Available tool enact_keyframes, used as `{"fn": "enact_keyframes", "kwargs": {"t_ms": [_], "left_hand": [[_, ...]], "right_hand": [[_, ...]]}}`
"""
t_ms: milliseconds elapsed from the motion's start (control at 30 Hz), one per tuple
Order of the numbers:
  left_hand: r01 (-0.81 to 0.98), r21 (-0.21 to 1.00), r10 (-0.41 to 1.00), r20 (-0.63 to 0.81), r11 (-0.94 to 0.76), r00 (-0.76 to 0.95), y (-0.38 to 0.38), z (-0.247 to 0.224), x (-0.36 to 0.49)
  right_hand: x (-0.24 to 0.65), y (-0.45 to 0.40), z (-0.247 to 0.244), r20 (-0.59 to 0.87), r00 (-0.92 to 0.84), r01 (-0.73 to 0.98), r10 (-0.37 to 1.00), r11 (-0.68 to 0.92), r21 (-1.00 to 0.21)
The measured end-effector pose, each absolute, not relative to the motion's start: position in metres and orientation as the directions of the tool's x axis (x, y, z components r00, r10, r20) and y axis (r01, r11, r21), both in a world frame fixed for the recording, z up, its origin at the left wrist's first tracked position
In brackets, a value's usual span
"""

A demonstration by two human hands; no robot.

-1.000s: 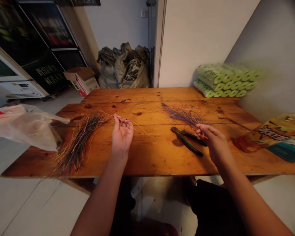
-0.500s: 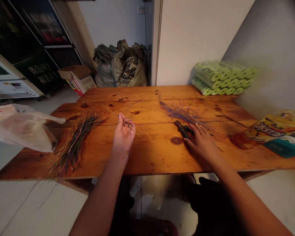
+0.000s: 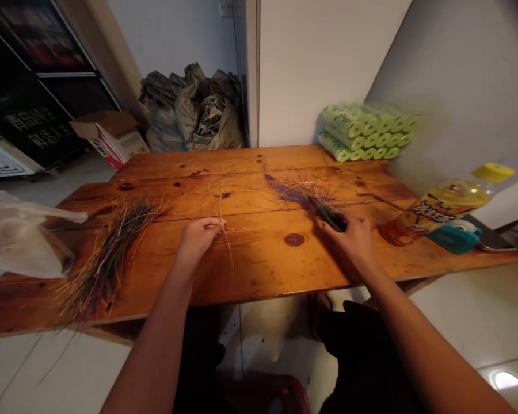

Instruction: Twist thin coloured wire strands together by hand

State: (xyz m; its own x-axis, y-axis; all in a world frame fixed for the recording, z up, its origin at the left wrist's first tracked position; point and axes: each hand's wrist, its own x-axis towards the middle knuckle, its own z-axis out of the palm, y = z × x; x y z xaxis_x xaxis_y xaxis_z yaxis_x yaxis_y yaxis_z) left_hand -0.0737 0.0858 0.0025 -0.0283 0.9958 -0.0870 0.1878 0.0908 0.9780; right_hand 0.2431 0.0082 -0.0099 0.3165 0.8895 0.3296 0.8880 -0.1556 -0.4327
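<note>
Pinching thin coloured wires (image 3: 228,247) between thumb and fingertips of the left hand (image 3: 198,237), above the wooden table (image 3: 259,270), ends left loose, seemingly so as not to crush or tangle them. Gripping dark pliers (image 3: 330,217) in the right hand (image 3: 354,236), fingers and thumb closed around the handles, head pointed away from the body, presumably for a ready hold. Just beside the pliers' head, a blue and yellow wire tangle (image 3: 291,190). Well apart at the left, strands running mostly one way, a wire bundle (image 3: 112,247), probably so placed to avoid mixing the two lots. Set far right, likely for elbow room, an orange-drink bottle (image 3: 440,207) with a yellow cap (image 3: 493,172). Counted: two heaps of wire, one pair of pliers, one bottle, one plastic bag (image 3: 21,236), one pack of green rolls (image 3: 366,129) in three layers. Too fine here to count the pinched strands, perhaps two or three.
</note>
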Motion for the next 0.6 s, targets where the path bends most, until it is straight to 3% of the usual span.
{"fn": "enact_keyframes", "kwargs": {"t_ms": [100,267,600], "left_hand": [[0.137,0.988,0.997,-0.067,0.073,-0.044,0.086,-0.001,-0.067],[-0.089,0.991,0.994,-0.102,0.104,0.023,0.074,0.009,-0.048],[-0.331,0.943,1.000,-0.002,0.011,0.029,0.070,0.011,-0.042]], "right_hand": [[0.253,0.004,-0.007,0.398,0.384,0.898,0.833,-0.238,-0.369],[0.256,0.000,-0.009,0.400,0.333,0.939,0.854,-0.262,-0.223],[0.254,0.000,-0.015,0.432,0.240,0.970,0.869,-0.193,-0.150]]}}
